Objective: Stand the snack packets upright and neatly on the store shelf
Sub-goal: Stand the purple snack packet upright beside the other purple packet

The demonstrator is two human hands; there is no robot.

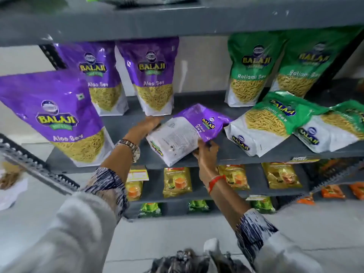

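Note:
A purple Aloo Sev packet (183,133) lies flat and skewed on the grey shelf (232,152), near the middle. My left hand (145,126) grips its far left edge and my right hand (205,152) holds its near right edge. Three purple packets stand upright: one at the front left (57,115) and two at the back (98,75) (153,75). Two green Ratlami Sev packets (250,69) (307,64) stand at the back right. Two more green packets (264,123) (332,129) lie flat at the front right.
The shelf above (177,22) overhangs the standing packets. Lower shelves hold yellow tea packets (177,182), green packets (150,209) and orange packets (332,192). A slotted metal upright (39,168) runs at the left. Bare shelf space lies between the purple and green standing packets.

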